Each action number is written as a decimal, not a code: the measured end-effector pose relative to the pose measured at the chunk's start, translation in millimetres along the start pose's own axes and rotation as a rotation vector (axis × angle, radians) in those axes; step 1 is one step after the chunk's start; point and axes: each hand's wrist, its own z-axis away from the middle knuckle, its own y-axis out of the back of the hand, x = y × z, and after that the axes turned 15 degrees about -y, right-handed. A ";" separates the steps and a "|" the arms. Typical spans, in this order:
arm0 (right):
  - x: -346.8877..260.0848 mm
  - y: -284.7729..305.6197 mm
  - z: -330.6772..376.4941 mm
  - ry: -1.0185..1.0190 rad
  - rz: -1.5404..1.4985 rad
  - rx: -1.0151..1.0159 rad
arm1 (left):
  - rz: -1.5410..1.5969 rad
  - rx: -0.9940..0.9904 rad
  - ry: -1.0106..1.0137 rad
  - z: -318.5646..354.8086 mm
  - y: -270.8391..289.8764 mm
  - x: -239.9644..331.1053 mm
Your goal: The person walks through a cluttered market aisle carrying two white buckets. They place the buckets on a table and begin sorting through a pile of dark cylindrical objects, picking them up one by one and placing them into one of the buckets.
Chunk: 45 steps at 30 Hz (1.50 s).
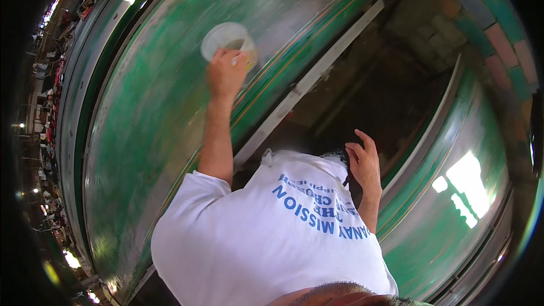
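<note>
One clear plastic tub (229,43), round & open-topped, sits in the left hand (225,72), raised vs a worn green painted panel (141,124). Fingers wrap the tub's near side, thumb at the rim; something yellowish shows low at its right edge, can't tell what. Right hand (364,164) is loose, fingers half-curled, holding nothing, near the white t-shirt (266,243) w/ blue print. Tub looks light, thin-walled, prob flexes if squeezed hard; wall may be slick. Best hold: around the side wall just under the stiffer rim, moderate pressure, kept level so contents don't spill.
</note>
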 end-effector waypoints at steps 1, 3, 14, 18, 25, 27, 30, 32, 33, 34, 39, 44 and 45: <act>6.5 18.9 -29.8 -0.003 -0.019 0.005 | -0.048 -0.071 0.113 -18.7 -12.2 -0.5; 22.4 53.6 -94.0 0.065 -0.036 0.017 | -0.184 -0.141 0.207 -54.6 -41.6 -9.4; 96.7 127.0 -370.3 0.233 -0.010 -0.013 | -0.546 -0.315 0.829 -113.0 -145.1 -57.4; 99.9 130.2 -469.8 0.249 0.039 -0.217 | -0.725 -0.264 0.690 -129.8 -176.6 -34.1; 100.8 167.2 -653.1 0.432 0.120 -0.418 | -0.656 -0.196 0.561 -220.6 -246.6 21.0; 102.6 170.5 -700.8 0.446 0.122 -0.433 | -0.558 -0.155 0.517 -259.0 -279.7 45.2; 111.8 164.4 -764.2 0.377 0.048 -0.530 | -0.456 -0.131 0.302 -316.9 -337.4 85.4; 121.3 155.8 -808.3 0.443 0.081 -0.615 | -0.379 -0.113 0.269 -354.4 -378.0 115.0; 127.5 150.5 -831.0 0.488 0.086 -0.664 | -0.370 -0.105 0.276 -372.7 -396.1 127.4; 131.2 149.0 -854.6 0.527 0.082 -0.707 | -0.363 -0.100 0.271 -393.7 -409.2 136.9; 150.1 162.8 -977.6 0.740 0.116 -0.835 | -0.374 -0.131 0.329 -488.5 -475.6 177.0; 156.3 192.4 -1093.4 0.710 0.269 -0.869 | -0.429 -0.041 0.445 -542.1 -515.9 194.3; 157.1 195.4 -1112.3 0.699 0.286 -0.854 | -0.443 -0.057 0.463 -546.6 -518.2 195.2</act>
